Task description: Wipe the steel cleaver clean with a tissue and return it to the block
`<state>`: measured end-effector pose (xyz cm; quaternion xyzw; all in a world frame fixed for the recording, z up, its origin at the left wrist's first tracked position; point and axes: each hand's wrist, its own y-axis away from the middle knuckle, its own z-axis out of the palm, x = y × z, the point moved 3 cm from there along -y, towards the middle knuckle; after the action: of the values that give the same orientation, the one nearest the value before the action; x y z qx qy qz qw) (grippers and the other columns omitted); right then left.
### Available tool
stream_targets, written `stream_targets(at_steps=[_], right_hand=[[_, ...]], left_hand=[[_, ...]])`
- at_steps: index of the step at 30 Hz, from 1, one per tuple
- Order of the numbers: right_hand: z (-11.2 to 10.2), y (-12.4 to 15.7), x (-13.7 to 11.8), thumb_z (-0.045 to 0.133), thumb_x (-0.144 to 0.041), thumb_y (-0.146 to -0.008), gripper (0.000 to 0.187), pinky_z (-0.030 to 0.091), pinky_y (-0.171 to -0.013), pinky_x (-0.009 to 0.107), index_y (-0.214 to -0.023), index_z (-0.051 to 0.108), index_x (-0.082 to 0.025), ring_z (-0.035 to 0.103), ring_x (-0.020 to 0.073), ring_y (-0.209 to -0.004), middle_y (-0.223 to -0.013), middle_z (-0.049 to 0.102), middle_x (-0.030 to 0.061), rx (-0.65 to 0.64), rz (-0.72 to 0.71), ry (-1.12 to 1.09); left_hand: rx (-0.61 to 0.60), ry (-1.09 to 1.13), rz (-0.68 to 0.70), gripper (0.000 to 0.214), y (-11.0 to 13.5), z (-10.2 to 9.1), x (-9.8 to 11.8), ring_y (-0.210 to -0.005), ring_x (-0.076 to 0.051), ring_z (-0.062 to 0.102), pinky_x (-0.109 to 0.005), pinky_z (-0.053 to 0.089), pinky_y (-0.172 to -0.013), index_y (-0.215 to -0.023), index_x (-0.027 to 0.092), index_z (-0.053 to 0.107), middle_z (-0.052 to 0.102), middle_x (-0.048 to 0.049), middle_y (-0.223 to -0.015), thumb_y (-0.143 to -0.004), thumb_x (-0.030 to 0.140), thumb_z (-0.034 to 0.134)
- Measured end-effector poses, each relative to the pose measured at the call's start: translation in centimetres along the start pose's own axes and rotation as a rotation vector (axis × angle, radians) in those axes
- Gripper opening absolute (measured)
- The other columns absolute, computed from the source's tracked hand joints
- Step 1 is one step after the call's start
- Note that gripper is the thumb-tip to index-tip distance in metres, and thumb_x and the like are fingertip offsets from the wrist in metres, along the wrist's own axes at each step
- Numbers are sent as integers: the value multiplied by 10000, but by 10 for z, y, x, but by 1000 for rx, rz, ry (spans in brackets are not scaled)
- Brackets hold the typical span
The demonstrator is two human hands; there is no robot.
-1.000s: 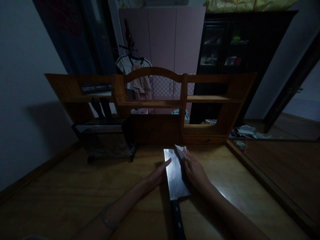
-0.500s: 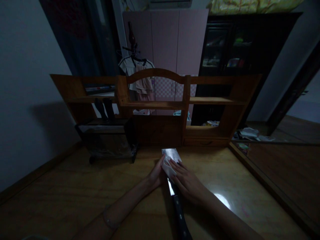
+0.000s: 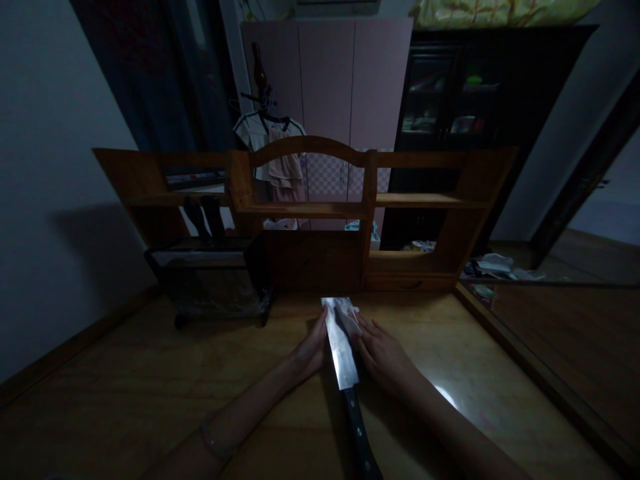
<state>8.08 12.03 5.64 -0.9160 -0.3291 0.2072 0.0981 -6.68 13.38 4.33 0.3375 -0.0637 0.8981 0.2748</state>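
Note:
A cleaver lies on the wooden table [image 3: 125, 393], its shiny blade [image 3: 338, 343] pointing away from me and its black handle [image 3: 359, 433] toward me. My left hand [image 3: 309, 352] rests against the blade's left edge with its fingers stretched flat. My right hand [image 3: 383, 357] lies over the blade's right side and presses a small white tissue [image 3: 349, 319] onto the metal near the tip.
A wooden shelf unit [image 3: 310, 213] stands across the back of the table. A dark knife rack [image 3: 210, 267] with black handles sits at its left. The table's right edge [image 3: 525, 373] runs diagonally. Wardrobes and hanging clothes fill the dim room behind.
My right hand has slid the tissue from the blade's middle out toward its tip, uncovering more metal. The left hand has stayed beside the blade.

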Motion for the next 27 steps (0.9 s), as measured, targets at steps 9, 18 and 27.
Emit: stream_targets(at_steps=[9, 18, 27], right_hand=[[-8, 3, 26, 243, -317, -1015, 515, 177, -1175, 566, -1498, 304, -149, 240, 247, -1455, -1548, 305, 112, 173, 259, 68], [-12, 4, -37, 244, -354, -1032, 510, 151, -1213, 465, -1530, 140, -325, 132, 175, -1478, -1585, 217, -40, -115, -191, -105], [-1, 3, 2, 192, -385, -1028, 521, 202, -1181, 503, -1535, 127, -285, 180, 190, -1472, -1587, 226, 24, -113, 30, 44]], left_hand=[[35, -65, 26, 572, -1, -7, -1, -1255, -286, 531, -382, 323, -1122, -1293, 100, 582, 644, -142, -1261, -959, 536, 422], [112, -29, -110, 655, -4, -24, -10, -1075, -285, 651, -401, 383, -1054, -1194, 40, 626, 724, -162, -1033, -964, 579, 332], [25, -77, 19, 606, -4, -12, -7, -1280, -265, 520, -367, 284, -1149, -1319, 120, 570, 617, -133, -1308, -961, 568, 373]])
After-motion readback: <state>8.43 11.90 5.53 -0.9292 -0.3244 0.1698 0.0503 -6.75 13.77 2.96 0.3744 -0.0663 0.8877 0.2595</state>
